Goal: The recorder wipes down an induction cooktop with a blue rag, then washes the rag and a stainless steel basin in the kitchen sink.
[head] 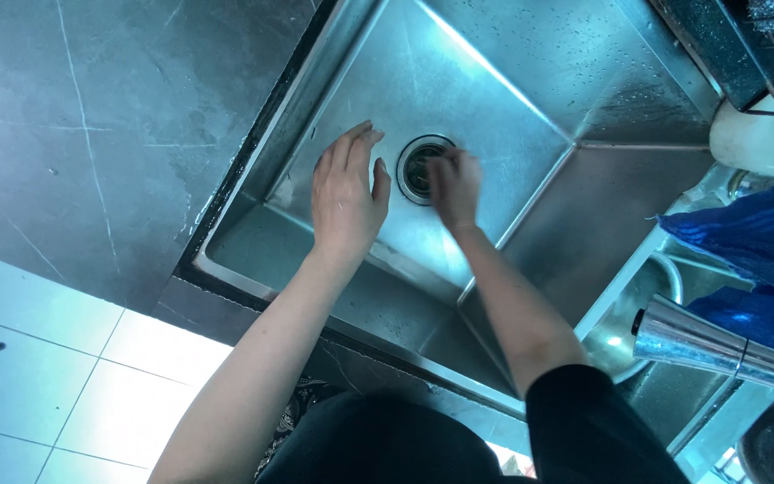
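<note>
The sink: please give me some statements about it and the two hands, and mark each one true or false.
1. The right hand is at the drain. True.
2. The left hand holds a sponge. False: it is spread open and holds nothing.
3. The sink is full of water. False: its steel bottom shows, with only drops on the walls.
4. A blue cloth lies to the right of the sink. True.
5. The counter to the left of the sink is white. False: it is dark grey stone with pale veins.
</note>
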